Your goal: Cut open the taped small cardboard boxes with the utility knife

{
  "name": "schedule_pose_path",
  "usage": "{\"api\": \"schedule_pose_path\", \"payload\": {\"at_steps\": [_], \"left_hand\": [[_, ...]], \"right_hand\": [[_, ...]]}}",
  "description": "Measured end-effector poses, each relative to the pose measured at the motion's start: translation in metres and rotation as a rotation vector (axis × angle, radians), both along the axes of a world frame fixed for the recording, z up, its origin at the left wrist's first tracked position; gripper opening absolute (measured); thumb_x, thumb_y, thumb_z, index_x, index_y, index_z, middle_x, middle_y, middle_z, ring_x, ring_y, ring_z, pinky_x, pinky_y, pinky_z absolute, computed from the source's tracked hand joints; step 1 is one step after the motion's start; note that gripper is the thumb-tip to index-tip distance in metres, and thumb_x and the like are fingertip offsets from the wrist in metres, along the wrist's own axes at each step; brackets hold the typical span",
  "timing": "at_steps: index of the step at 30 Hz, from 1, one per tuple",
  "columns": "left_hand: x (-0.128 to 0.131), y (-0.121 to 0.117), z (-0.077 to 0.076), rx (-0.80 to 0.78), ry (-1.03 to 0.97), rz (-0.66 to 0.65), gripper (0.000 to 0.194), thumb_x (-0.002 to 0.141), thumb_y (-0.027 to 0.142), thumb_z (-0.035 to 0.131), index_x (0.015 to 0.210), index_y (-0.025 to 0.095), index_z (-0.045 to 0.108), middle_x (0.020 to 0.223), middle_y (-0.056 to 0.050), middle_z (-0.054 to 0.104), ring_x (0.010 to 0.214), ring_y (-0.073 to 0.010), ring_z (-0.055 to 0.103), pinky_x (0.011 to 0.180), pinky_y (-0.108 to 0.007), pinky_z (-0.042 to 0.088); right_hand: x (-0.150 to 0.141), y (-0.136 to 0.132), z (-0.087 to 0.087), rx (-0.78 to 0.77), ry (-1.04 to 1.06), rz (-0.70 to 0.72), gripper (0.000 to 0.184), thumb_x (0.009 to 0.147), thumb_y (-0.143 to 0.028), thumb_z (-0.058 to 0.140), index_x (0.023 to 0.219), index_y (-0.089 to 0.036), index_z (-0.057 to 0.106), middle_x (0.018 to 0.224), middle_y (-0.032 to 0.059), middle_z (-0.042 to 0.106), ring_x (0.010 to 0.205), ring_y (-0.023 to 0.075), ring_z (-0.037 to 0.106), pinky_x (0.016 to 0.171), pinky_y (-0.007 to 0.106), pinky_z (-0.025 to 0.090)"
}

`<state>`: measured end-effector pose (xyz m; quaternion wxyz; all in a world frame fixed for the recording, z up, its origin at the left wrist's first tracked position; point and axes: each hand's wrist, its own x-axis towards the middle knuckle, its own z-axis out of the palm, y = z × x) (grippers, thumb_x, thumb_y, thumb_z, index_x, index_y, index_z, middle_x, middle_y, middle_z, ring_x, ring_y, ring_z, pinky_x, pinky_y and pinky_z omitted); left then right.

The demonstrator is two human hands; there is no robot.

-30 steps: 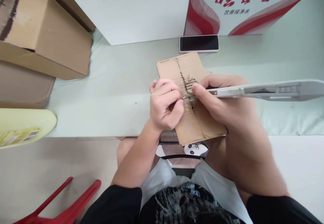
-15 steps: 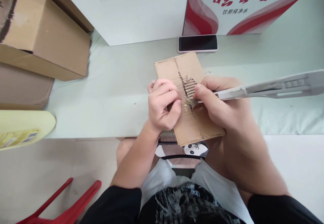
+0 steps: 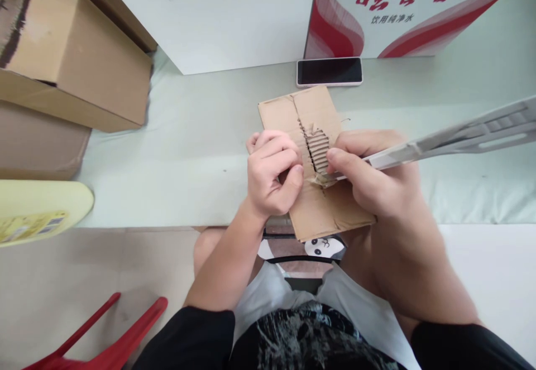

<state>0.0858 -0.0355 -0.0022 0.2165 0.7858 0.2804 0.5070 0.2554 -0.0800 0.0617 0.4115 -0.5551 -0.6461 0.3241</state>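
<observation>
Two hands work on one flat piece of cardboard [image 3: 310, 202]. It lies on the near part of the surface [image 3: 188, 152], with its near end poking a little past the edge. The left hand [image 3: 274, 172] rests on the left side of the cardboard, its fingers closed in a loose fist. The right hand [image 3: 381, 188] is on the right, with its fingers tight around a long gray tool [image 3: 435, 142] that looks like a box cutter. The tool's tip is too hard to see. It seems to be at a loose, torn scrap [image 3: 321, 181], just on the near side of a bumpy torn patch [image 3: 319, 148].

The step looks like scraping or cutting that scrap off. To do it well, the left hand should press firmly but stay out of the tip's way, since its knuckles are near. Small, low, gentle strokes would be best, as a deep poke could rip the cardboard. Sliding it farther onto the surface might stop wobbles.
</observation>
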Motion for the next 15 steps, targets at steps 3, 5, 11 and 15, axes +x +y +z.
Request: {"api": "schedule_pose_path", "payload": {"at_steps": [3,5,11,15], "left_hand": [[-0.0005,0.0001,0.0003,0.000,0.001,-0.003,0.022,0.091,0.020,0.053,0.069,0.022,0.049,0.072,-0.001,0.066,0.084,-0.0221,0.061,0.082,-0.047,0.042],[-0.0008,0.0002,0.0004,0.000,0.001,-0.004,0.022,0.091,0.021,0.053,0.069,0.022,0.048,0.072,-0.001,0.066,0.084,-0.0221,0.060,0.082,-0.047,0.042],[-0.0009,0.0006,0.0004,-0.004,0.007,-0.001,0.023,0.092,0.023,0.052,0.069,0.023,0.048,0.072,-0.001,0.065,0.083,-0.0225,0.061,0.082,-0.047,0.041],[-0.0017,0.0005,0.0011,-0.007,0.032,0.005,0.024,0.092,0.024,0.051,0.068,0.023,0.048,0.072,-0.002,0.066,0.083,-0.0229,0.061,0.083,-0.048,0.041]], "right_hand": [[0.0001,-0.0007,-0.0006,0.011,-0.005,-0.002,0.039,0.088,-0.016,0.055,0.053,-0.021,0.037,0.050,-0.0017,0.041,0.052,0.0115,0.037,0.056,0.034,0.028],[0.0005,-0.0008,-0.0015,0.022,-0.005,-0.003,0.040,0.089,-0.017,0.055,0.054,-0.021,0.037,0.050,-0.0018,0.041,0.052,0.0116,0.037,0.055,0.034,0.027],[0.0019,-0.0015,-0.0021,0.051,0.002,0.003,0.039,0.089,-0.017,0.056,0.053,-0.021,0.040,0.050,-0.0020,0.040,0.051,0.0117,0.037,0.055,0.034,0.026],[0.0016,-0.0018,-0.0028,0.063,0.004,-0.003,0.040,0.089,-0.017,0.056,0.053,-0.022,0.041,0.050,-0.0018,0.041,0.050,0.0119,0.036,0.055,0.034,0.026]]}}
